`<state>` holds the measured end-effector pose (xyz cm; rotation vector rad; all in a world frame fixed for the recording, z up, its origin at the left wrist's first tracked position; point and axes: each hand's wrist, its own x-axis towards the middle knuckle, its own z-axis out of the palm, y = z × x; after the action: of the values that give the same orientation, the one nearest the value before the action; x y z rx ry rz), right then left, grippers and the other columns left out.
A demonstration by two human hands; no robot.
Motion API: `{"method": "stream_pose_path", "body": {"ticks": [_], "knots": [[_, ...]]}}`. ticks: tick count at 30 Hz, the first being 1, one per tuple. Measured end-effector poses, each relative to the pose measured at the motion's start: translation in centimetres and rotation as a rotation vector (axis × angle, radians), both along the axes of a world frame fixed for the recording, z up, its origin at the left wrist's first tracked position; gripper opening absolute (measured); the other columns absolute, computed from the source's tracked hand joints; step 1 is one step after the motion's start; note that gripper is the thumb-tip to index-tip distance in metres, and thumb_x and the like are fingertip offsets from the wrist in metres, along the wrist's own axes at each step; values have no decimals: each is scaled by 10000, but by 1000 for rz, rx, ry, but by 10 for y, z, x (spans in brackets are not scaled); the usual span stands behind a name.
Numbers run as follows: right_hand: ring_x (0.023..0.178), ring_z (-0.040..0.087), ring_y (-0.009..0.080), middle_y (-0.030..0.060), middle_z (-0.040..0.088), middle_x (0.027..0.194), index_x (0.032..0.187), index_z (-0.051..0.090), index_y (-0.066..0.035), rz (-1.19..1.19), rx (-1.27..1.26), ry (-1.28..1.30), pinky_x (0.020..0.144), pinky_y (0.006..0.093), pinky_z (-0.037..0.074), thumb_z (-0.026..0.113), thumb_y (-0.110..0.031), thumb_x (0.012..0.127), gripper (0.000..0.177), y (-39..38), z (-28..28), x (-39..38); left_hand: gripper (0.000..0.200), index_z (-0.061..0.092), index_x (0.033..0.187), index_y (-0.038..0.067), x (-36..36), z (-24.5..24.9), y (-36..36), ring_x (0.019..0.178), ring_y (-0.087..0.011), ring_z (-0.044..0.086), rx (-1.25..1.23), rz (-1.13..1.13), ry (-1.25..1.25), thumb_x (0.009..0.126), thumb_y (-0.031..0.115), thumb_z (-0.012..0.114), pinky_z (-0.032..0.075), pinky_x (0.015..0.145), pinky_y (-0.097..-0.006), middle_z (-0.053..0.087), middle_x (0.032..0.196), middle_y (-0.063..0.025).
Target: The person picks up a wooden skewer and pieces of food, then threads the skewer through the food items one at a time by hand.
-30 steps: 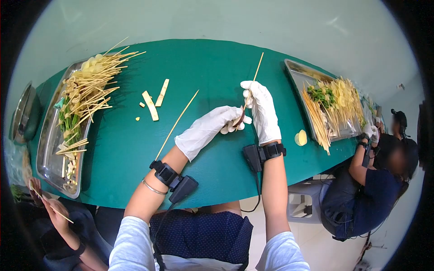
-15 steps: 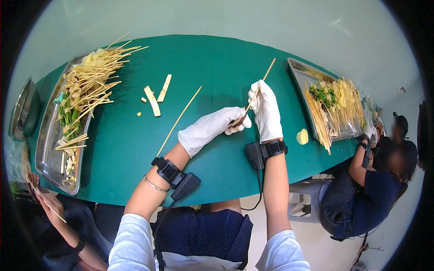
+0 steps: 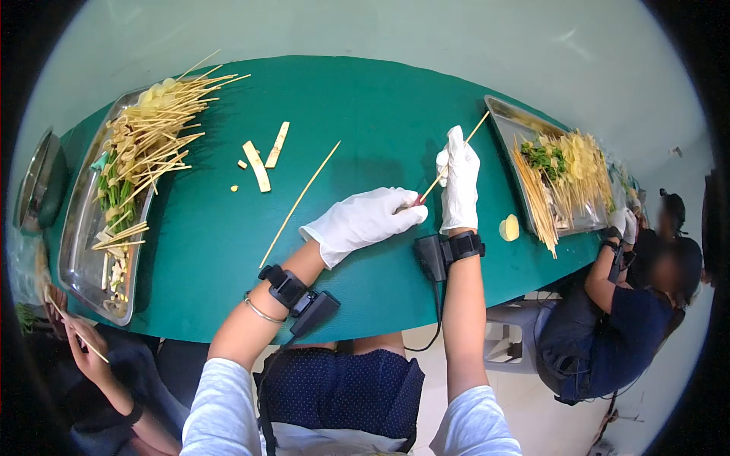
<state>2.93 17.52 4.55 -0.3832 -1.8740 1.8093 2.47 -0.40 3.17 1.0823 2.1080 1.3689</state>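
Observation:
My left hand, in a white glove, is closed round a small dark reddish piece, mostly hidden by the fingers. A wooden skewer runs from that piece up to the right, and my right hand, also gloved, grips it along its length. Left of my hands a loose skewer lies slanted on the green table. Beyond it are two pale cut strips and two small bits.
At the left, a metal tray holds many filled skewers; a metal bowl stands beside it. Another tray of skewers is at the right, near pale slices. Co-workers sit at lower left and right.
My right hand has moved slightly right along with the skewer, which now slants more. The left hand's fingers have closed further over the dark piece.

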Motion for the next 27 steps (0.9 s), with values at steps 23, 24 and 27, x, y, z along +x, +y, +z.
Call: {"method": "stream_pose_path", "body": {"ticks": [23, 24, 27], "knots": [[463, 428, 74, -7, 513, 562, 707, 634, -37, -15, -1, 197, 454, 219, 320, 463, -423, 987, 506, 14, 1, 2, 325, 593, 962, 39, -2, 6, -6, 758, -362, 597, -27, 167, 516, 924, 357, 534, 483, 671, -428, 589, 869, -170], [463, 428, 74, -8, 511, 564, 716, 636, -35, -14, 12, 210, 454, 217, 320, 464, -421, 988, 503, 14, 1, 2, 324, 595, 960, 39, -1, 5, -7, 765, -361, 596, 10, 180, 490, 928, 355, 529, 482, 676, -425, 590, 872, -169], [477, 430, 71, -10, 514, 582, 745, 633, -41, 11, -63, 242, 457, 214, 326, 460, -428, 987, 488, 15, -1, -4, 329, 599, 956, 37, -1, 0, -6, 787, -360, 593, 67, 193, 434, 940, 353, 511, 478, 690, -420, 594, 880, -169]]}}
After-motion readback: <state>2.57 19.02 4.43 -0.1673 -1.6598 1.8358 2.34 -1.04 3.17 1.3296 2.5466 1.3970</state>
